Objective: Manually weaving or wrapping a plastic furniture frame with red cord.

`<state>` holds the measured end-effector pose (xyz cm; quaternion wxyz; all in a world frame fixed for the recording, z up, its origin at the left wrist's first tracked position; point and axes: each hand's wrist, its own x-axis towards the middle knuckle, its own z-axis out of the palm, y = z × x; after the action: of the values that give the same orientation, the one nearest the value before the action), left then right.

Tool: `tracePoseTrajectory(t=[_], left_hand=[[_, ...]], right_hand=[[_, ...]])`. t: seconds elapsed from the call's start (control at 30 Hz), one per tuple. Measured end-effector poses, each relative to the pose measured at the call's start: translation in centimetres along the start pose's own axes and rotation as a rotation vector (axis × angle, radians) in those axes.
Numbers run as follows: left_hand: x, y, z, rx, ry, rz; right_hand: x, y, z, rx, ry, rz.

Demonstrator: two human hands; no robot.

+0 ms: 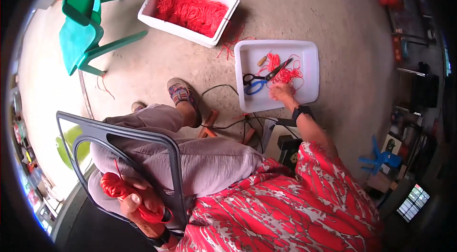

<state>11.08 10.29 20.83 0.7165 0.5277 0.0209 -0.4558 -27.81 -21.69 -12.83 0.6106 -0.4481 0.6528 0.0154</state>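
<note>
From where I stand, the seated person has a dark gray frame (177, 168) with a curved inner loop propped on the lap, over light trousers (216, 159). At its lower part the left hand (138, 200) has its grip clamped on a bundle of red cord (114, 185), wound thick at the top, with strands trailing below the fingers and a short end poking up. The right hand (283, 93) reaches out to a shallow white tray (309, 64) on the concrete floor (333, 19), fingers down at the near edge of some loose red cord (287, 76); I can't tell whether that grip has closed on any of it. Just beside the cord in there lie scissors (277, 70), a black and a blue handle loop showing, and a small wooden handle (262, 61). Farther off, a deeper white tub (183, 34) holds a big tangle of red cord (195, 11), with some strands spilling onto the floor near it. A green plastic chair (78, 40) stands to the left of the tub.
</note>
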Motion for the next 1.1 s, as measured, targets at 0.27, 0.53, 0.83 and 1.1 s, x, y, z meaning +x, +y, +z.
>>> tracePoseTrajectory(t=[0.27, 0.53, 0.83, 1.1], left_hand=[[0.2, 0.4, 1.6, 0.003, 0.011, 0.011], [-0.2, 1.4, 1.3, 0.04, 0.041, 0.017], [1.2, 0.9, 1.5, 0.048, 0.02, -0.019], [1.0, 1.0, 1.4, 0.049, 0.024, -0.007]], right_hand=[[3.3, 3.8, 3.2, 0.295, 0.182, 0.133], [5.4, 4.4, 5.3, 0.185, 0.305, 0.261], [6.8, 8.2, 4.9, 0.108, 0.251, -0.013], [3.3, 5.3, 5.8, 0.639, 0.245, 0.117]])
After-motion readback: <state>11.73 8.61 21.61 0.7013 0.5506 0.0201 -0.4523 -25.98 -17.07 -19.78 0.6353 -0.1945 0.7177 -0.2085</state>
